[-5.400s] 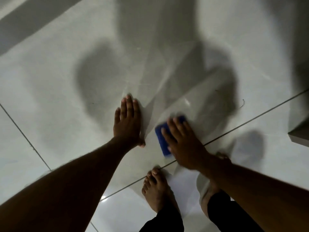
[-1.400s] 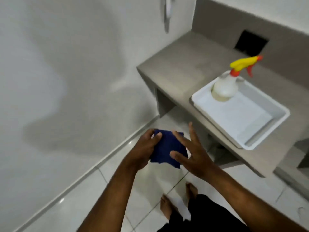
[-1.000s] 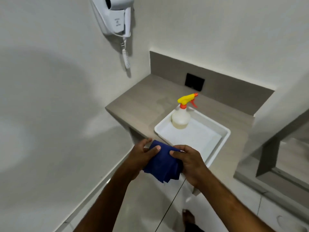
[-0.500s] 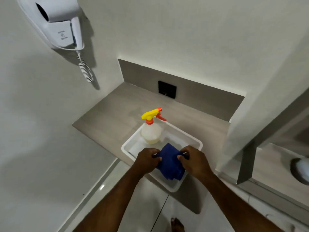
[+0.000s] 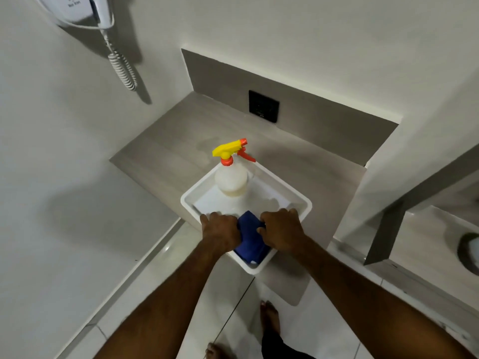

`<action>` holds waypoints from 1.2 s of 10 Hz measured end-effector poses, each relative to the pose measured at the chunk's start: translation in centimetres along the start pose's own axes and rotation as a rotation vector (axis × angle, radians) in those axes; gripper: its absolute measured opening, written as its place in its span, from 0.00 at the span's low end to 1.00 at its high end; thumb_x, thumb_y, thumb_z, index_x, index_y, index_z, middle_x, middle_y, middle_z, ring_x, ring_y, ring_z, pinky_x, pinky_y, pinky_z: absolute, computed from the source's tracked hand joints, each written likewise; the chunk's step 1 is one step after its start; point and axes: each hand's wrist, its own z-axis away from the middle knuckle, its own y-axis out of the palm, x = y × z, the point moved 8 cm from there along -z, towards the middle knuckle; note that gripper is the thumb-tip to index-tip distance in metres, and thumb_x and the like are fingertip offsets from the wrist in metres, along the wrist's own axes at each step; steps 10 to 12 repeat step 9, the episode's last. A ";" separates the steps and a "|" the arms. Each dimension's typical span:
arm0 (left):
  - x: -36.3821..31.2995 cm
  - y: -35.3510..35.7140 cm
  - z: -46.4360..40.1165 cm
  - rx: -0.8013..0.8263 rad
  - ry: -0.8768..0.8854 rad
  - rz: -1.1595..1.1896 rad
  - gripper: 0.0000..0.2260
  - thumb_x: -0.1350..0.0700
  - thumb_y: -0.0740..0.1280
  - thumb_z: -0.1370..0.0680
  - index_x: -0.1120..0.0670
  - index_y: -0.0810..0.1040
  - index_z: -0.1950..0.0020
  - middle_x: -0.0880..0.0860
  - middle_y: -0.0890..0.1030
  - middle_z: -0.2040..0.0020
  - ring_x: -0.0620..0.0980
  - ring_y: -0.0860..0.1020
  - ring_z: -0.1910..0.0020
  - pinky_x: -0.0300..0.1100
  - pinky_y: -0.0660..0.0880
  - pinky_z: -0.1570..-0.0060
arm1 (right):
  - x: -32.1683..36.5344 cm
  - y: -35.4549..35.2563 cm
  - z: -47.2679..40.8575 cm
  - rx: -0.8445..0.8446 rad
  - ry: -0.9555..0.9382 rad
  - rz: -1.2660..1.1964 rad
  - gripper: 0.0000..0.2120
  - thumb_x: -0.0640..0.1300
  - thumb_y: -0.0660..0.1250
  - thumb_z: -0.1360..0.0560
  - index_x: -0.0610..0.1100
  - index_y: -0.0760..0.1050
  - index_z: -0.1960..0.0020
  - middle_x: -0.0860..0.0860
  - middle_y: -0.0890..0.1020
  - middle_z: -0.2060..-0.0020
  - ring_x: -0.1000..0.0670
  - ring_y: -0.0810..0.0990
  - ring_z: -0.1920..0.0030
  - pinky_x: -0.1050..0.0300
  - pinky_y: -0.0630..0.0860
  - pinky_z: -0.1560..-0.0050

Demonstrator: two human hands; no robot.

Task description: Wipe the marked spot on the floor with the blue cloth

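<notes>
While bare feet (image 5: 269, 320) stand on the pale floor tiles (image 5: 160, 286), the left hand (image 5: 221, 233) and right hand (image 5: 281, 233) both clutch the blue cloth (image 5: 250, 238) (bunched up) inside the white tray's (image 5: 191, 204) near corner; beyond stands a spray bottle (image 5: 231, 177).

You see: tray (image 5: 298, 198) on counter (image 5: 166, 151) | spray bottle (image 5: 231, 177) upright in tray's far corner | dryer (image 5: 77, 9) on wall, coiled cord hanging | socket (image 5: 263, 106) on backsplash

Blue cloth (image 5: 250, 238); white tray (image 5: 290, 189); yellow-and-orange-topped spray bottle (image 5: 231, 174); grey counter (image 5: 166, 149)
</notes>
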 end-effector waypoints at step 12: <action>0.0 -2.8 0.4 -0.129 -0.118 0.117 0.16 0.45 0.63 0.22 0.52 0.80 0.41 0.55 0.80 0.41 0.59 0.70 0.34 0.67 0.52 0.27 | -0.4 -2.3 -2.2 0.107 -0.090 0.142 0.19 0.59 0.67 0.26 0.45 0.76 0.46 0.47 0.82 0.48 0.46 0.80 0.47 0.50 0.73 0.46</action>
